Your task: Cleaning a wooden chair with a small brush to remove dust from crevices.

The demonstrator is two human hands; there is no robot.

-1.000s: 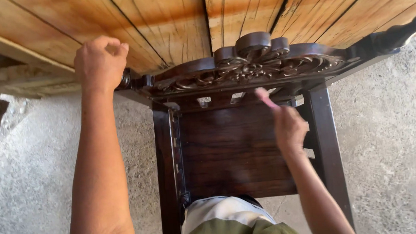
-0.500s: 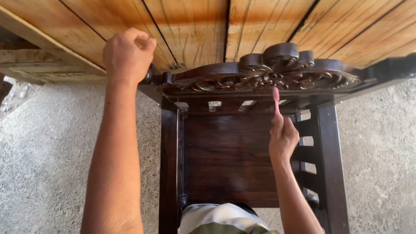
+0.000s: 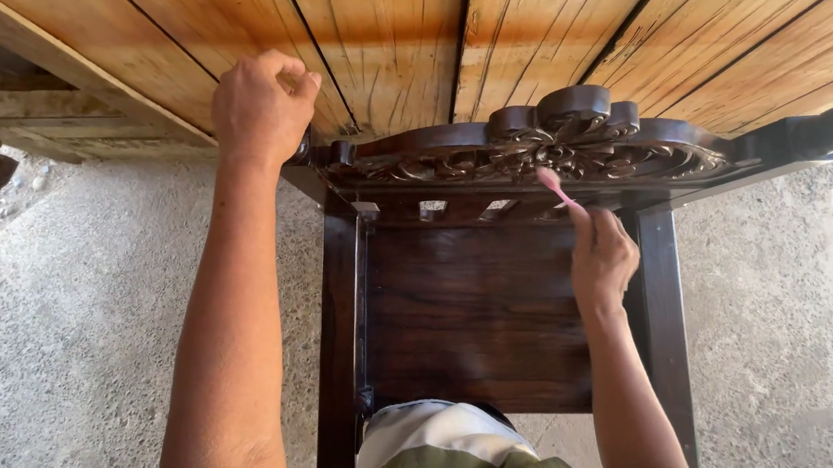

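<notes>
Head view: the left hand (image 3: 259,102) is closed in a fist over the left corner of the dark carved chair back (image 3: 530,159), bracing it against the plank wall (image 3: 399,35). The right hand (image 3: 602,260) pinches a thin pink brush (image 3: 555,185), its tip resting on the scrollwork near the centre of the top rail. The chair stands on a concrete floor (image 3: 64,335), its panel (image 3: 473,309) below the rail. Risk: excess pressure may snap the thin handle or skid the tip off the carving; a slackened left-hand grip would let the frame shift.
</notes>
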